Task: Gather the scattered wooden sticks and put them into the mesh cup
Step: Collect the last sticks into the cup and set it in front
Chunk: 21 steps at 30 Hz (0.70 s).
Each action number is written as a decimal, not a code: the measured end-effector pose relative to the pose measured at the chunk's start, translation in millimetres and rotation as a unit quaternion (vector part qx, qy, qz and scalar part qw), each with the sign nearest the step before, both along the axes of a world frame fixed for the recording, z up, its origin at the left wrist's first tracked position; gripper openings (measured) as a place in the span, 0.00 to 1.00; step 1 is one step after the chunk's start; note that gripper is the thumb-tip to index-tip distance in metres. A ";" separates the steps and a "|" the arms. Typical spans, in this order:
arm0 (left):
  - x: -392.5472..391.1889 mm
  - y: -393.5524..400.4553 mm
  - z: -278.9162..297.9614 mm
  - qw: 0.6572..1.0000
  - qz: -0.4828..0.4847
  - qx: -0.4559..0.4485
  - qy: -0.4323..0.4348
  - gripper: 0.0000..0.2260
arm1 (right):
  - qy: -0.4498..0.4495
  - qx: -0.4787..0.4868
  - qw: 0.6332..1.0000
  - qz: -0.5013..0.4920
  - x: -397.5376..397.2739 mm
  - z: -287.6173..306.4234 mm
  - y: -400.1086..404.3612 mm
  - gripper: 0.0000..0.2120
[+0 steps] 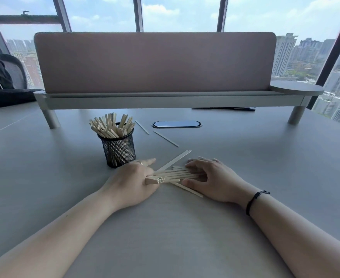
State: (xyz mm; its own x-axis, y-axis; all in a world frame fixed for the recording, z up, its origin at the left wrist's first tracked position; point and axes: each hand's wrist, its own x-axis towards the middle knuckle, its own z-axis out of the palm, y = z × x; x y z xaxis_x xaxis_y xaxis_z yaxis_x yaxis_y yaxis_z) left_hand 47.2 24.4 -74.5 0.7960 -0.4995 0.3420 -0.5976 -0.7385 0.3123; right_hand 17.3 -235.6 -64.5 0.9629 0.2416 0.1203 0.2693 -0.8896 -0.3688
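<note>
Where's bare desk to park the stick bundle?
Free: wide patches left of the mesh cup and right of the right hand; also the near edge between the forearms. Crowded: between the hands, and behind them, where two loose sticks lie by the grommet.

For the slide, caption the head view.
Both hands corral wooden sticks beside a stick-filled mesh cup.

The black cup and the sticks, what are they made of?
The mesh cup looks like black metal wire mesh with a matte finish: you can see the sticks inside through its tiny holes. The sticks under the hands look like pale, bare wood, flat and thin, with no shine or paint.
</note>
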 end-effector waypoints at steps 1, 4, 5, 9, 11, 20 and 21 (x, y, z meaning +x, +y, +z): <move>-1.1 0.7 2.9 1.000 0.006 0.017 0.011 0.23 | 0.000 0.012 1.000 0.012 0.0 0.2 0.9 0.26; -1.1 -2.4 8.8 0.999 -0.008 0.042 0.028 0.22 | 0.000 0.052 0.997 0.049 1.8 -0.9 13.3 0.20; -0.4 -4.5 9.5 0.999 -0.016 0.038 0.028 0.21 | -0.002 0.073 0.995 0.065 2.7 -1.8 19.9 0.19; 2.3 -7.6 9.0 0.999 -0.037 -0.008 0.038 0.20 | -0.002 0.168 0.980 0.109 7.1 -0.8 37.4 0.16; 1.9 -6.0 10.1 0.998 -0.024 -0.019 0.051 0.25 | -0.010 0.214 0.974 0.069 17.6 1.0 30.8 0.13; 9.3 -1.3 8.6 1.000 0.000 0.003 0.028 0.23 | 0.056 0.092 0.991 -0.084 100.0 9.9 36.2 0.29; 11.9 1.5 8.6 1.000 0.014 0.012 0.023 0.24 | 0.058 0.075 0.993 -0.065 106.4 12.0 45.5 0.30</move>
State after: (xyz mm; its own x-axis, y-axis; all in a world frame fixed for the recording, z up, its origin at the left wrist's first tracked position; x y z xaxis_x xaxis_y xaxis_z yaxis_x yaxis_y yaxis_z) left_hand 59.0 26.0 -65.9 0.8240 -0.4847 0.2935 -0.5625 -0.7619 0.3209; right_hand 123.8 -190.0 -52.4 0.9943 0.1020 0.0322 0.1037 -0.8464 -0.5224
